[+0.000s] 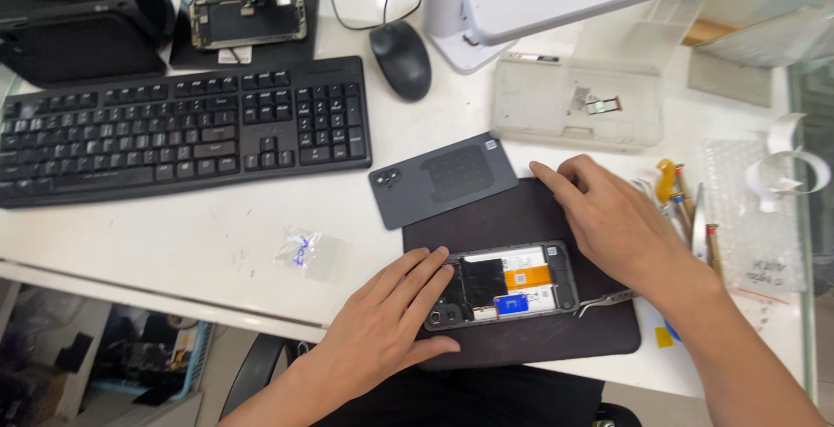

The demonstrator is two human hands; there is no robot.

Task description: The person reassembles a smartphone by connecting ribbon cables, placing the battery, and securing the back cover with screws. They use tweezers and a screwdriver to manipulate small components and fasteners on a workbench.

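Opened phone (pixel 504 284) on dark mat (pixel 521 218): left hand (pixel 391 323) flat, fingers steadying its 9 o'clock end, nothing grasped. Right hand (pixel 608 218) at 1 o'clock, open, palm down on mat, empty. Back cover (pixel 443 179) parked at 11 o'clock.

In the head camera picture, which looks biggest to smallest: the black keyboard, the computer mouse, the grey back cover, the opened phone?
1. Keyboard
2. Grey back cover and opened phone: look alike, unranked
3. Mouse

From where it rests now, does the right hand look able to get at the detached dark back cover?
Probably yes. The right hand lies on the dark mat, fingertips pointing toward the back cover just beyond them, and nothing lies between.
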